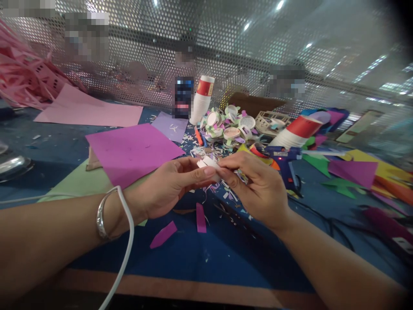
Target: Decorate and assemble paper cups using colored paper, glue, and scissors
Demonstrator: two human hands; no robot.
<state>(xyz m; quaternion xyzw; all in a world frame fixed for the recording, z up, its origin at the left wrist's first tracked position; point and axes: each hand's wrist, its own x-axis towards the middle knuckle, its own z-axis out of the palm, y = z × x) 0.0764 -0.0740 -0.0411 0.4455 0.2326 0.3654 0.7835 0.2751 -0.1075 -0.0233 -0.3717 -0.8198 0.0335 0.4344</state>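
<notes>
A small white paper piece [209,164] sits between both hands, held up over the blue table [206,254] so the fingers can work on it. The left hand [167,185] pinches one end and the right hand [254,185] pinches the other. Two purple scraps [180,226] lie just below. Farther off is a big purple sheet [132,150], and a blue glue gun [284,157] rests close by the right hand. Little paper flowers [226,125] and red-and-white cups [201,100] are piled at the back, out of the way.
</notes>
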